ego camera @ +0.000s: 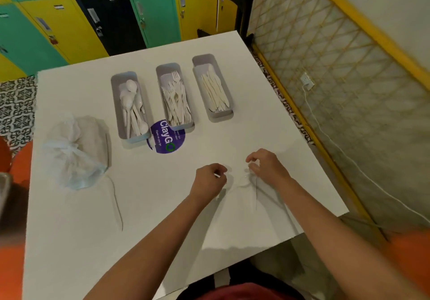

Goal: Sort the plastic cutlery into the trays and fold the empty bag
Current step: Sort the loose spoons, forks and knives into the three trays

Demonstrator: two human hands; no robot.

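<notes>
On the white table (pixel 162 206) three grey trays stand side by side at the far end, each well apart from the hands; the left tray (pixel 130 106) holds white spoons (pixel 132 109), the middle tray (pixel 175 95) holds white forks (pixel 176 99), and the right tray (pixel 212 88) holds white knives (pixel 215 93); a round purple sticker (pixel 166 140) marked "ClayGo" lies flat on the table, with the near ends of the left and middle trays resting over its edges; near the table's left side sits a crumpled, knotted plastic bag (pixel 74 150), pale and bluish at its lower edge; close to the person, a clear empty bag (pixel 242 197) lies flat on the table between and under the two forearms, so transparent that its outline is hard to follow; the left hand (pixel 210 177) has its fingers curled and pinches the bag's top edge on one side; the right hand (pixel 267 164) has its fingers bent and pinches the same edge just beside it, the two hands near each other but not touching; behind the table stand green, yellow and black lockers (pixel 104 16); to the right runs a lattice screen with a yellow frame (pixel 325 55), where a white cable (pixel 337 150) trails down from a wall socket (pixel 307 81).
</notes>
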